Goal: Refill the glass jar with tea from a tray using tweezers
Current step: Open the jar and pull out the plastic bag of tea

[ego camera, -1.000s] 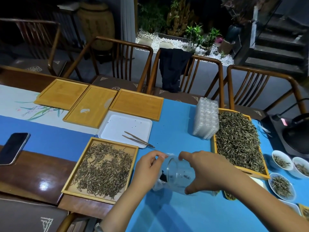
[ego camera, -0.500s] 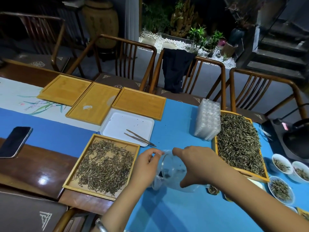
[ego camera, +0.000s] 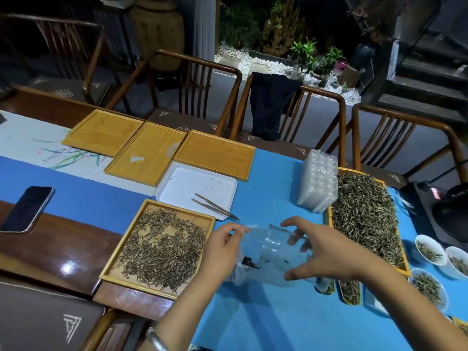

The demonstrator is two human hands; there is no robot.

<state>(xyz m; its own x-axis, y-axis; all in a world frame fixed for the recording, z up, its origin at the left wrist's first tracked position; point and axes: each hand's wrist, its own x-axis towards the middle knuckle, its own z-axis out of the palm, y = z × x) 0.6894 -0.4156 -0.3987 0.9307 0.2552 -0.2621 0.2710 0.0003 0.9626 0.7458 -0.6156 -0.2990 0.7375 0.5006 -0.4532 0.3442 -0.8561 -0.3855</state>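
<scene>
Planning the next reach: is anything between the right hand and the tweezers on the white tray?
Nothing visible blocks it: bare blue cloth lies between the right hand and the tweezers. But that hand grips the glass jar.

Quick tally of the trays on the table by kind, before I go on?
Empty wooden trays: 3
Wooden trays holding tea: 2
White plastic tray, tweezers resting on it: 1
Total: 6
</scene>
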